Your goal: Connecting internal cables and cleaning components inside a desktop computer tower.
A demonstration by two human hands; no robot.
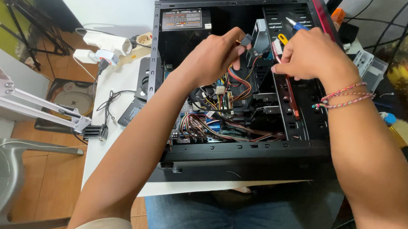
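A small black cable connector (247, 39) is sitting pinched in the fingertips of the left hand (213, 57), just above the tangle of coloured wires (224, 106) inside the open black computer case (239, 156). Just beside it, the right hand (310, 55) is curling closed over the grey drive (261, 39) and red cable (290, 94), though what it is gripping is hidden. Well off past the left hand, 1 white power strip (108, 41) is lying on the white table (119, 79).

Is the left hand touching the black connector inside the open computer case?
Touching. The head view shows the left hand pinching the small black connector between its fingertips, above the coloured cables in the computer case.
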